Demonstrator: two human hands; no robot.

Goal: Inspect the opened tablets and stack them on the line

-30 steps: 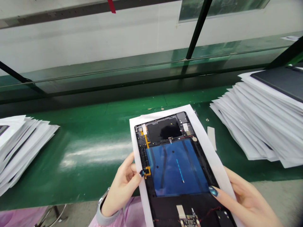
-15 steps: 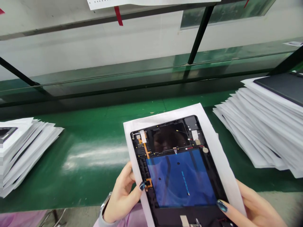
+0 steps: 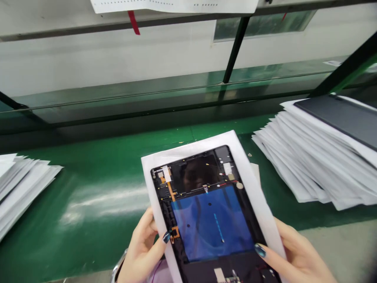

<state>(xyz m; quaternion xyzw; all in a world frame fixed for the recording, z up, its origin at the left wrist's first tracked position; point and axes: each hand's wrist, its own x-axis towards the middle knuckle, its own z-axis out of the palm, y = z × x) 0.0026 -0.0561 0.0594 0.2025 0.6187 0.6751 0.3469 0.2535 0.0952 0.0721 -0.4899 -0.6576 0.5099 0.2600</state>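
Observation:
An opened tablet (image 3: 206, 204) lies on a white paper sheet (image 3: 253, 188), black frame up, with a blue-covered battery, an orange flex cable and small boards showing. Both are held above the near edge of the green belt (image 3: 97, 196). My left hand (image 3: 144, 247) grips the left edge, its thumb pressed on the frame by the orange connector. My right hand (image 3: 291, 255) supports the lower right side from beneath, its thumb resting on the battery's bottom corner. The tablet's lower end is cut off by the picture.
A tall fanned stack of white sheets (image 3: 318, 157) with a dark tablet back (image 3: 338, 114) on top stands at the right. A smaller stack of sheets (image 3: 20, 188) sits at the left. A small white strip (image 3: 255, 169) lies on the belt. A glass guard and black posts run behind.
The tablet on its sheet has drifted slightly left and nearer to me while both hands keep the same grip. The view has swung a little, pushing the left stack toward the picture's edge.

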